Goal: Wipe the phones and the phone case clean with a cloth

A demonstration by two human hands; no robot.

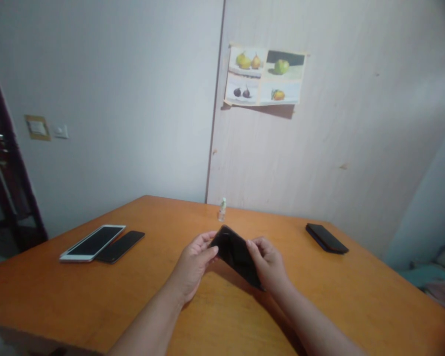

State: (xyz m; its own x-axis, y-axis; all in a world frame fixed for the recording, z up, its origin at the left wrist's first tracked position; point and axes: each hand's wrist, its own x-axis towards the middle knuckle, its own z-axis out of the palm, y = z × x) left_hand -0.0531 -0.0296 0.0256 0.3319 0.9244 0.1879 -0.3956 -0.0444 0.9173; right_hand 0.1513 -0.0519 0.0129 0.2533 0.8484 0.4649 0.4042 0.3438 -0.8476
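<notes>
A black smartphone point(238, 257) is held tilted above the table, its dark, glossy face toward me. My left hand point(195, 259) grips its upper left end, thumb on the front and fingers behind. On the right long edge, my right hand point(269, 259) closes with its thumb along the side and its fingers partly hidden behind. Beyond the phone, a small clear bottle point(222, 209) with a pale cap stands upright. To the left lie a white-framed tablet point(94, 242) and another dark phone point(121, 246), side by side.
The orange wooden table point(170, 217) reaches back to the wall. A black wallet-like case point(326, 238) lies near its right edge. Fruit pictures point(264, 75) hang on the wall. At the far left is a dark door point(7, 148); cloth point(439, 272) lies beyond the right edge.
</notes>
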